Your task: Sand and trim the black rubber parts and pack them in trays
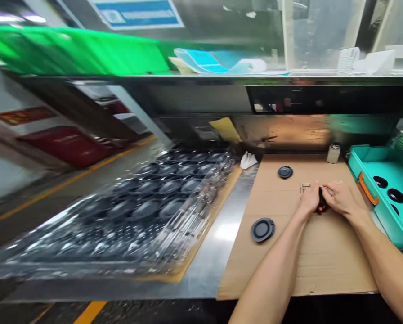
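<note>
Over the cardboard sheet (336,256), my left hand (310,198) and my right hand (339,197) are close together, both closed on one small dark part (322,200). Fingers cover most of that part, so its full shape is hidden. Left of my hands lies a black round part (285,172) with a raised rim, flat on the cardboard. Nearer to me, beside my left forearm, rests a larger black round part (262,230) with a small tab on its edge.
Clear plastic trays (134,243) with rows of black round parts stand at left. A turquoise bin (373,168) with an orange latch (369,189) holds several black rings at right. A small bottle (333,153) stands behind the cardboard, a white crumpled item (248,160) at its back left.
</note>
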Available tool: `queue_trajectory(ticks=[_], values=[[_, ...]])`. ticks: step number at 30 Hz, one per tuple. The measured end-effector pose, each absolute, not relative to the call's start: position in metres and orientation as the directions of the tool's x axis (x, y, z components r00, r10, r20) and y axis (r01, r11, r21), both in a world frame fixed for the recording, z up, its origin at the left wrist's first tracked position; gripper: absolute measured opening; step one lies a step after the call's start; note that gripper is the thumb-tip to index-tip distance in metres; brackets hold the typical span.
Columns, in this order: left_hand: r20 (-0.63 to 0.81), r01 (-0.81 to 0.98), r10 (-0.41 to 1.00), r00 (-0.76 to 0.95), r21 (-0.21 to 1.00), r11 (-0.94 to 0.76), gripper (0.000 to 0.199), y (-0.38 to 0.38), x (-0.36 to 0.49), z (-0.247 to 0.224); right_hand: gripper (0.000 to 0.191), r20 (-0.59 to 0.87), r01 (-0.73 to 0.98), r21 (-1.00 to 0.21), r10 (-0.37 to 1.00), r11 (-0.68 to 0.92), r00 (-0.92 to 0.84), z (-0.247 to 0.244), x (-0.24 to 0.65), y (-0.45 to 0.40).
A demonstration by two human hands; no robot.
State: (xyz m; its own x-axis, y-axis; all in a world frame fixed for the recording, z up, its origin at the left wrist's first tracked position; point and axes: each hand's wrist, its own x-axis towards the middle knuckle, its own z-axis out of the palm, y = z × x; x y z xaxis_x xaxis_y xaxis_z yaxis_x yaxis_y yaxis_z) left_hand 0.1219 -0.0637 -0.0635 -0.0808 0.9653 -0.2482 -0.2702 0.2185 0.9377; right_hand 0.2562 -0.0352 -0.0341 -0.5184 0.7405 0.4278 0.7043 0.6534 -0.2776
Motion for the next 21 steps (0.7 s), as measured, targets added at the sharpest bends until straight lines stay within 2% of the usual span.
queue_trajectory(ticks=[4, 9, 13, 17, 21], values=[[-0.261, -0.373, 0.965, -0.013, 0.897, 0.238, 0.07, -0.063, 0.117, -0.062, 0.026, 0.384, 0.723, -0.29, 0.769, 0.627, -0.512, -0.033, 0.26, -0.038], [-0.426, -0.701, 0.891, 0.157, 0.587, 0.405, 0.067, -0.068, 0.096, -0.045, 0.026, 0.473, 0.681, -0.451, 0.802, 0.577, -0.366, -0.035, 0.275, -0.034], [-0.465, -0.804, 0.861, 0.207, 0.42, 0.42, 0.062, -0.07, 0.084, -0.036, 0.028, 0.531, 0.654, -0.497, 0.796, 0.57, -0.291, -0.035, 0.279, -0.03], [-0.457, -0.811, 0.865, 0.207, 0.414, 0.413, 0.064, -0.071, 0.086, -0.037, 0.031, 0.541, 0.627, -0.526, 0.795, 0.574, -0.274, -0.03, 0.276, -0.032], [-0.397, -0.755, 0.908, 0.136, 0.552, 0.355, 0.064, -0.071, 0.094, -0.043, 0.028, 0.491, 0.635, -0.548, 0.824, 0.545, -0.282, -0.023, 0.272, -0.04]])
